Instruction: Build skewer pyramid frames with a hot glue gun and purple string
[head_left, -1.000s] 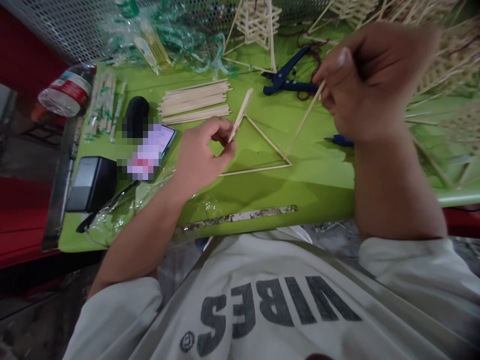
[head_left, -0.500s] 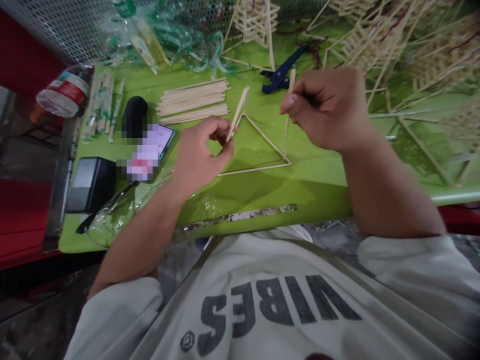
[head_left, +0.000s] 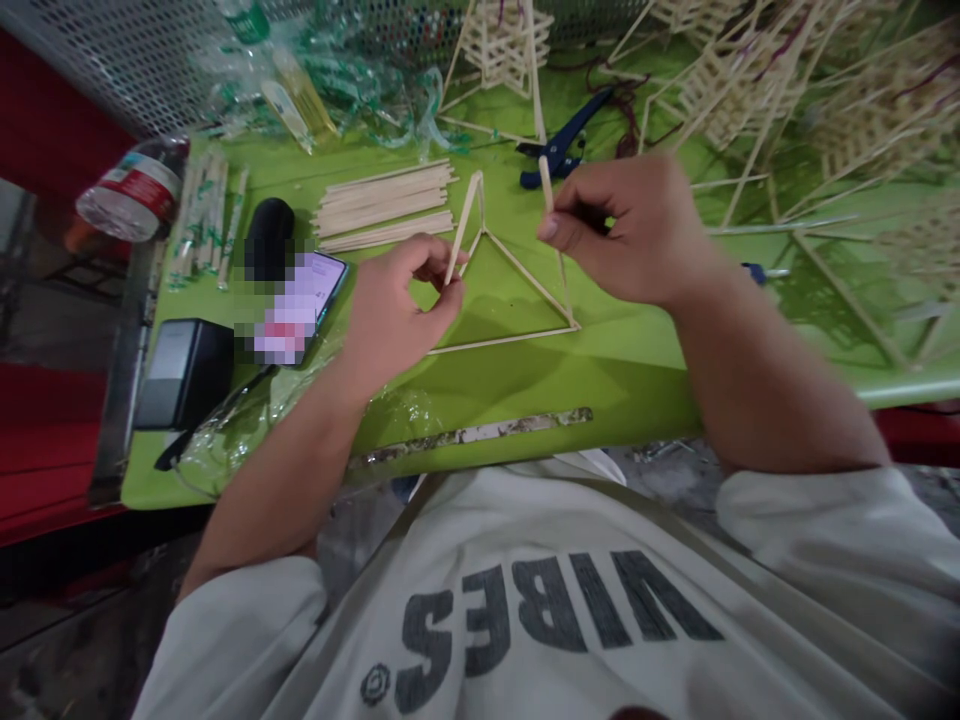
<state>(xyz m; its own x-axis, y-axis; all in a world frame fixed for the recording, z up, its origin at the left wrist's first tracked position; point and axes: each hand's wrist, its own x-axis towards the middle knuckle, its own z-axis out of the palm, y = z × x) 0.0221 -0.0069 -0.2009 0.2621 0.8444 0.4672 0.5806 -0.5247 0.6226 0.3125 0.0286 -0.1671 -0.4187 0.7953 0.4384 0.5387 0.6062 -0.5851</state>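
A triangle of thin wooden sticks [head_left: 525,270] lies on the green table, its left corner hidden behind my left hand [head_left: 409,300]. Thumb and fingers of that hand pinch an upright wooden stick [head_left: 465,222], whose top meets another stick rising from the triangle's far corner. My right hand [head_left: 619,225] is closed on a second wooden stick [head_left: 546,180]. This one leans left, and its lower end meets the triangle's right corner. Just beyond the right hand are dark blue cutters [head_left: 562,145]. A row of loose wooden sticks [head_left: 386,200] lies behind my left hand.
On the left are a phone [head_left: 315,300], a black box-shaped device [head_left: 184,370], wrapped sticks [head_left: 206,215] and a plastic bottle [head_left: 135,190]. Another bottle [head_left: 300,100] lies among clear wrappers at the back. Woven stick frames [head_left: 750,90] crowd the right. A screwdriver-like tool [head_left: 761,273] is beside my right forearm.
My right hand has moved left with its stick, which now tilts toward the left hand. My left hand has shifted slightly left, still pinching its stick.
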